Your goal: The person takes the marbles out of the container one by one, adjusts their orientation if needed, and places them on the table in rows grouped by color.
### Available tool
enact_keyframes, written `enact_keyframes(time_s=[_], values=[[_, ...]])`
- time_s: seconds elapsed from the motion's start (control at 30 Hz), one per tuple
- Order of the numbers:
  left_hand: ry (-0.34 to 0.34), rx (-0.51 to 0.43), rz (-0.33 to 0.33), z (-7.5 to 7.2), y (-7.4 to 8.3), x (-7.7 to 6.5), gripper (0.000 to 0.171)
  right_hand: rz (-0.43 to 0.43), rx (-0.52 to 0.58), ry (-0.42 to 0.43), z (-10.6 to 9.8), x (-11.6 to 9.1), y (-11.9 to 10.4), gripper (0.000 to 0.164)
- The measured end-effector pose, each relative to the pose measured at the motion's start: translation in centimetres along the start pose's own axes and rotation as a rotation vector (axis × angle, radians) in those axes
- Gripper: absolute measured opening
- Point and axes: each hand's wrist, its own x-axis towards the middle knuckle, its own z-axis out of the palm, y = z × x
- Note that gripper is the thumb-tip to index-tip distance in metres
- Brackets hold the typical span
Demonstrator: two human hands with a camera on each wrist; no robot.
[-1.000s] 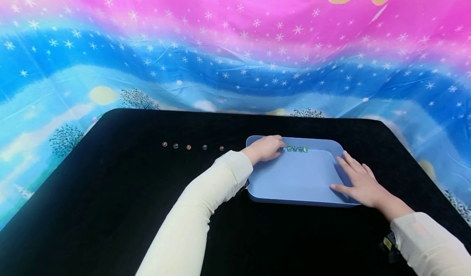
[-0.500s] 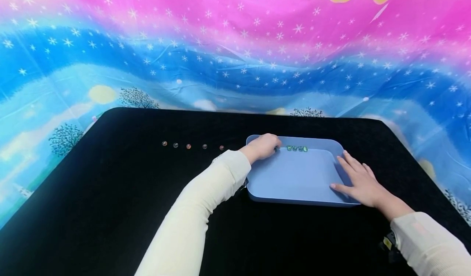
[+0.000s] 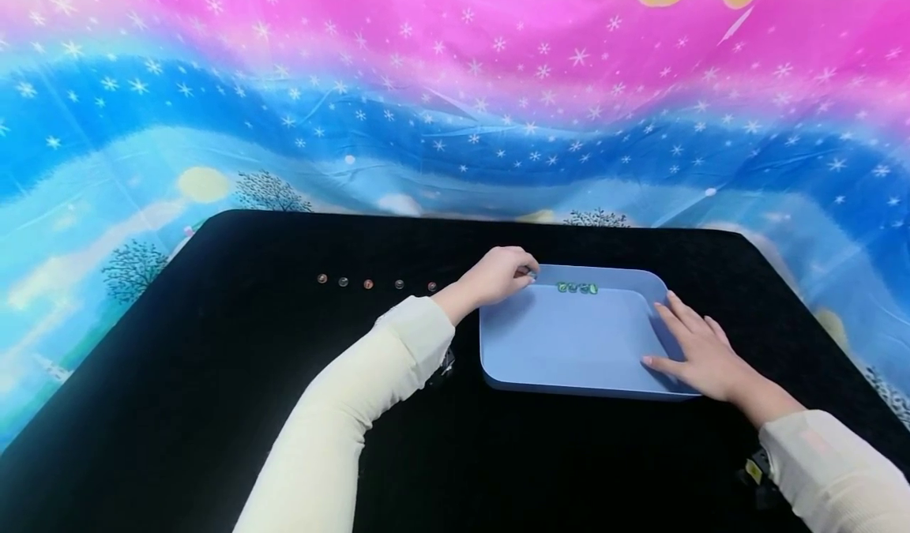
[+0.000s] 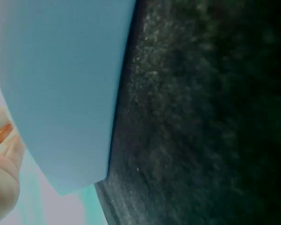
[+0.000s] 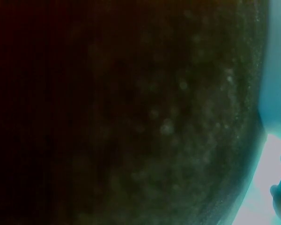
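Observation:
In the head view, my left hand (image 3: 498,274) is raised over the back left corner of a shallow blue tray (image 3: 562,343). Its thumb and fingers pinch a small glass marble (image 3: 532,277), mostly covered by the fingertips. A short row of green glass marbles (image 3: 577,288) lies inside the tray along its back wall. My right hand (image 3: 700,351) rests over the tray's right rim with the fingers spread and straight. In the left wrist view, part of the left hand (image 4: 4,164) shows beside the tray's outer wall (image 4: 70,93); its fingertips are hidden there.
Several small reddish and clear marbles (image 3: 368,284) stand in a spaced row on the black cloth (image 3: 213,375), left of the tray. A printed pink and blue curtain (image 3: 426,106) hangs behind the table. The right wrist view is mostly dark cloth.
My left hand has lifted and moved left from the row of green marbles to the tray's rim, taking the pinched marble along. The right hand stays on the right rim.

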Motion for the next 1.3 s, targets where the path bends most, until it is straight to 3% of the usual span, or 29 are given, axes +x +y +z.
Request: enact_keyframes(time_s=[0.47,0.77,1.03,1.3], values=[[0.103,-0.222,0.027,-1.9,0.4,-3.3,0.018,-0.005,0.001,-0.003,0.2,0.0,0.3,0.088],[0.118,-0.256,0.023,-2.6,0.4,-4.6,0.018,-0.008,0.017,-0.001,0.2,0.0,0.2,0.087],[0.179,-0.303,0.028,-3.5,-0.6,-6.0,0.017,-0.010,0.010,-0.001,0.1,0.1,0.2,0.088],[0.199,-0.334,-0.043,-3.8,-1.7,-7.8,0.017,-0.011,0.014,-0.005,0.2,0.0,0.2,0.088]])
